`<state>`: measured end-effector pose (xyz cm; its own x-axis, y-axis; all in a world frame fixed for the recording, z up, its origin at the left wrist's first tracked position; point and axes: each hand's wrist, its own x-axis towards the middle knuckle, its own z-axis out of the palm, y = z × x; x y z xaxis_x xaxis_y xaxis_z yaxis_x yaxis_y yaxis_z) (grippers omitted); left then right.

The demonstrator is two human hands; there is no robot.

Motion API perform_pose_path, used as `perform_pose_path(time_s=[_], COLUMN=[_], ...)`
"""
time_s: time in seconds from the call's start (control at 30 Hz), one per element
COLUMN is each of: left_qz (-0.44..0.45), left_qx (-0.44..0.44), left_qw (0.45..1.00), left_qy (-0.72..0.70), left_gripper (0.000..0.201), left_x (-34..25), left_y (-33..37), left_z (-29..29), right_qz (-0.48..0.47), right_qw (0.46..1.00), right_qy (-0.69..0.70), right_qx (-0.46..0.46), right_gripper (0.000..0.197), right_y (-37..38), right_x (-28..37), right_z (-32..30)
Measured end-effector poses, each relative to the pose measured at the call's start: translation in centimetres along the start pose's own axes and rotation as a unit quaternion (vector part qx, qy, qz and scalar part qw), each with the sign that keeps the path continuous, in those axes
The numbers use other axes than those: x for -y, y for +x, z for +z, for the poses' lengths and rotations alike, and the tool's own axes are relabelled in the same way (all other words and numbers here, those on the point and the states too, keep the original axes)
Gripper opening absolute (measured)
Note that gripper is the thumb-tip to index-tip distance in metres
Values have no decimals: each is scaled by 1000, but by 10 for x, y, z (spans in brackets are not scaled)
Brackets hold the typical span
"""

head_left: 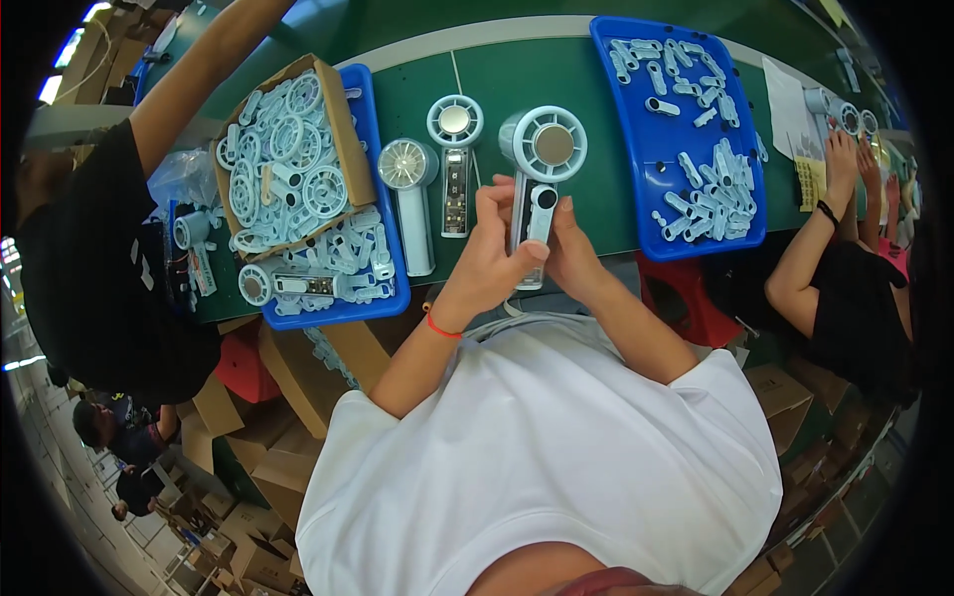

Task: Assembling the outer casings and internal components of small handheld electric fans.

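- Holding a pale-blue handheld fan (537, 187) in front of the body, with head pointed away beyond the fingertips and handle running back toward the wrists.
- Pinching the handle with left fingers (494, 204), with thumb across its lower front; probably gripped low to leave the round head clear.
- Cupping right fingers (564, 223) along the handle's right side, with thumb raised beside it; cannot tell if closed on it, with the other tips hidden. Likely there as a brace.
- Showing the black button upward between the two thumbs, perhaps for a clear view.
- Left of the fingers and slightly beyond: an open-handled fan (455, 189) with inner parts bared, then another fan (414, 223); seemingly lined up within reach.
- Farther left: a cardboard box (343, 129) of rings and handle parts, perched in a blue tray (343, 316), apparently to contain bulk pieces.
- Well right of the fingers: a second tray (661, 144) with small handle pieces grouped in two clusters.
- Working close to the near edge of the green surface (601, 89).
- Most room rightward, bare up to the second tray's rim; tighter leftward, beside the open-handled fan.
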<state>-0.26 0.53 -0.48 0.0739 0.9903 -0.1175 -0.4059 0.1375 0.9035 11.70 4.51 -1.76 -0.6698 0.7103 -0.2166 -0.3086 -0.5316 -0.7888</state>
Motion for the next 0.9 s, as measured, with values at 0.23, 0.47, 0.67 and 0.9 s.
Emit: perform_pose_path(time_s=[0.23, 0.47, 0.67, 0.9], left_qz=[181, 160, 246, 311], left_qx=[-121, -101, -186, -307], left_qw=[874, 897, 852, 897], left_qy=[435, 400, 423, 66], left_gripper=[61, 40, 32, 16], left_x=[-27, -17, -10, -39], left_y=[9, 18, 11, 17], left_z=[13, 5, 5, 2], right_qz=[-181, -223, -287, -213], right_qw=[943, 890, 868, 919], right_qy=[-201, -332, -362, -151], right_qx=[-193, -220, -182, -295], right_gripper=[57, 53, 53, 47], right_y=[0, -12, -6, -5], right_x=[16, 15, 12, 17], right_z=[11, 16, 17, 9])
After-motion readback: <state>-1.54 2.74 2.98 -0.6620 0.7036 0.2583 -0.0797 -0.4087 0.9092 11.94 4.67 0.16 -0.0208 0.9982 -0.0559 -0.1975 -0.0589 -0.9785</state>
